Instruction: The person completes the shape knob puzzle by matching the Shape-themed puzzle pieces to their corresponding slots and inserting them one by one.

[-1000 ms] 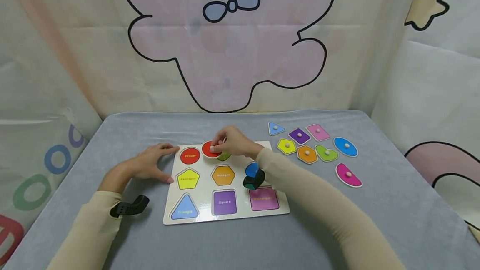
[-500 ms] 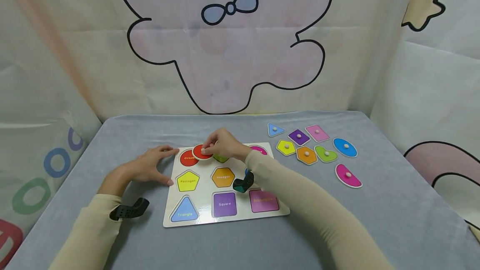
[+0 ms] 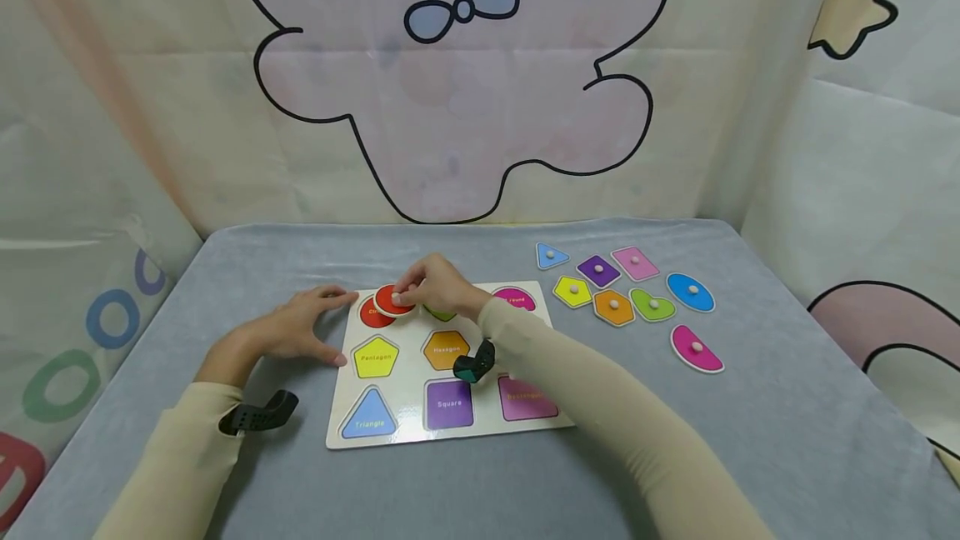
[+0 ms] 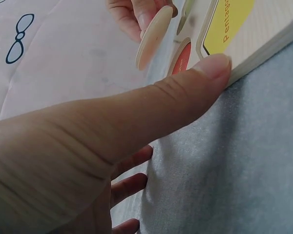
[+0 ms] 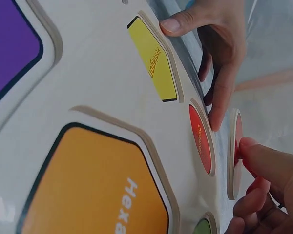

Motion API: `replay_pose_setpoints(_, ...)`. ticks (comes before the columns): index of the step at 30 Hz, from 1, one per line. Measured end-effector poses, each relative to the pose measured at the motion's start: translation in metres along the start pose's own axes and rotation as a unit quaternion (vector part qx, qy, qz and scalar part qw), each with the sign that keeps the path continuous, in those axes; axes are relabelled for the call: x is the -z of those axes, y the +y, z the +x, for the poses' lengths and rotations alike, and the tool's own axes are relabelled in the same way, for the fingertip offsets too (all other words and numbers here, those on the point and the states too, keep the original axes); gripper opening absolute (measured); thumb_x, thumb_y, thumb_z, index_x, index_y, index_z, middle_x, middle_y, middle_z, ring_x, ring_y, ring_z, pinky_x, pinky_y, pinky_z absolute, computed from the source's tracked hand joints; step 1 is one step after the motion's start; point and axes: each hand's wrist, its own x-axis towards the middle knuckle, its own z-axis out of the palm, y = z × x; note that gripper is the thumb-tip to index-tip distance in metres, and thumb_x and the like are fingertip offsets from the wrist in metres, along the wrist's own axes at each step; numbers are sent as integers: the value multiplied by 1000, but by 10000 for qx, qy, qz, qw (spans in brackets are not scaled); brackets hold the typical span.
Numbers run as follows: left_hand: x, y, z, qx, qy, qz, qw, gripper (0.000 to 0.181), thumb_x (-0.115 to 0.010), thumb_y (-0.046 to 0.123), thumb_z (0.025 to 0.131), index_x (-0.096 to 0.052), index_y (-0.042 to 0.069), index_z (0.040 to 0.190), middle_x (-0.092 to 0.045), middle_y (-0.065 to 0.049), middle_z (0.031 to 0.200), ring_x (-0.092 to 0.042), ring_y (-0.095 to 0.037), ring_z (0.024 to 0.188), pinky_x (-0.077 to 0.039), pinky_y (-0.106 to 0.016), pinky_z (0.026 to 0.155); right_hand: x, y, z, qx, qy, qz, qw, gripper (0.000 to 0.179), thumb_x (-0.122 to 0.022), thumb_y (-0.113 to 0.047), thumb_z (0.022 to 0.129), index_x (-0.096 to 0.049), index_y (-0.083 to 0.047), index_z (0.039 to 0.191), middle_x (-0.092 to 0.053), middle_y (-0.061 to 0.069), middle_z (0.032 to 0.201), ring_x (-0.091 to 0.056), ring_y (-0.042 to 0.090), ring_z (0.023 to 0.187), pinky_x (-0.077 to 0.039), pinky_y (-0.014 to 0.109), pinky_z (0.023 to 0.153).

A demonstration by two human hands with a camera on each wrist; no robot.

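My right hand (image 3: 442,286) pinches a round red puzzle piece (image 3: 383,300) by its knob. The piece is held over the upper left of a white shape board (image 3: 408,407), partly overlapping the red Circular recess (image 3: 371,317) in the head view. In the right wrist view, the tilted piece (image 5: 231,168) stands apart from the board face. My left hand (image 3: 300,327) spreads along the board's left edge, its thumb (image 4: 212,68) touching the rim beside the yellow Pentagon recess (image 4: 234,24). The right forearm hides part of the board's right side.
Several knobbed pieces lie right of the board, among them a blue triangle (image 3: 547,258), a green heart (image 3: 645,303), a blue oval (image 3: 682,290) and a magenta half round (image 3: 686,348). A grey cloth (image 3: 420,490) covers the table; printed curtains (image 3: 465,140) stand behind.
My right hand has moved left across the top of the board with the red round piece, from near the green recess to over the red one. The left hand stays at the edge.
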Motion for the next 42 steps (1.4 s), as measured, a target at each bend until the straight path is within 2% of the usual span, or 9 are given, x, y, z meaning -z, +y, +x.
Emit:
replay_pose_setpoints(10,1,-1,1,-25,24,71,10000,108,-89,48,71,-36,14,158,-32,-23,158,-28,-49,142,-29,-76,111,-12,-3,9,-41,15,405,9992,11,-78,-12,89,-80,-4,96,-57,2,82,-50,14,84,-40,20,60)
replay_pose_setpoints(19,0,0,0,42,-2,20,10000,109,-89,49,70,-36,13,158,-32,-23,158,-27,-50,143,-29,-77,110,-23,-4,11,-232,-21,634,9977,10,-78,-10,89,-80,-5,97,-58,2,84,-51,13,83,-41,18,61)
replay_pose_setpoints(32,0,0,-1,-22,67,7,10000,108,-89,48,70,-36,13,157,-33,-22,158,-28,-49,143,-28,-76,111,-26,-3,12,-259,-146,411,9987,13,-78,-17,89,-82,-10,99,-62,1,83,-52,14,81,-40,19,65)
replay_pose_setpoints(42,0,0,-2,-54,68,-15,10000,107,-90,47,70,-37,12,157,-33,-22,159,-28,-49,143,-28,-76,111,-30,-4,12,-382,-107,182,9990,13,-78,-18,89,-82,-12,100,-67,0,91,-54,15,85,-41,20,70)
